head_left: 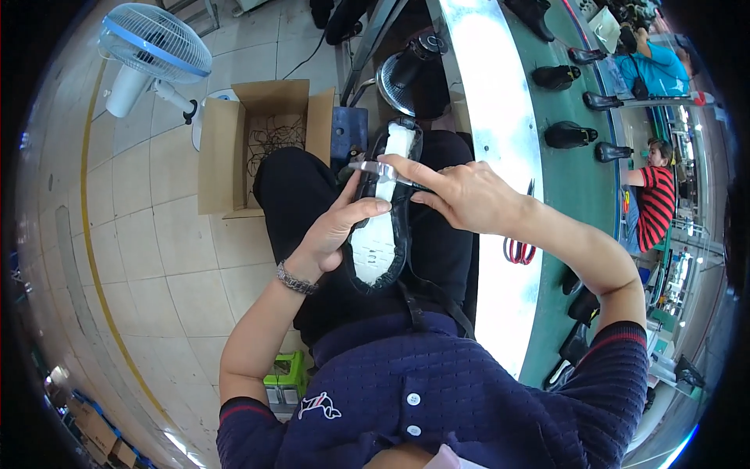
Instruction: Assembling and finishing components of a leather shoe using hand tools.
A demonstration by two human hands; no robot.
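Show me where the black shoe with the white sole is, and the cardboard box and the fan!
Black shoe with white sole (pixel 380 238): head view, on the pale sole.
Open brown cardboard box (pixel 219 156): head view, on its left flap.
White and blue round fan (pixel 155 41): head view, on the grille.

The left hand (pixel 332 230) curled, thumb extended toward two o'clock. The right hand (pixel 461 195) pointed its index finger toward nine o'clock.

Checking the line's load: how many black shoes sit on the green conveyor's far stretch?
5: one at the top, then four down the belt; a sixth sits beside; nearer ones may be hidden.
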